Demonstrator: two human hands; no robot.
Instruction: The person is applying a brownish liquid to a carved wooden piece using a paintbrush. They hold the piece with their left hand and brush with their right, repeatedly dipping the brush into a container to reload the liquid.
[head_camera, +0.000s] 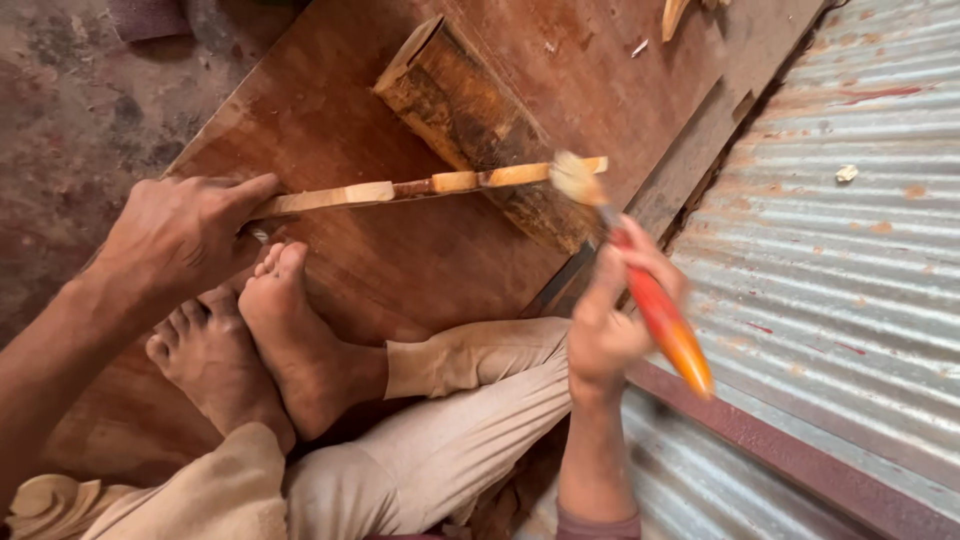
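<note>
Gripping a slim wooden strip (400, 190), left hand (175, 240); orange-handled brush (640, 290), right hand (610, 320).

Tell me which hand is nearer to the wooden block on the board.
Right. The right hand holds a brush whose bristles reach the strip just over the wooden block. The left hand grips the strip's far end, well away from the block.

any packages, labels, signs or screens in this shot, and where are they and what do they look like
None in view: only bare things without wrappers or markings.
Thin wooden strip: held by the left hand, resting across a wooden block.
Brush: orange-red handle, pale bristles, in the right hand.
</note>
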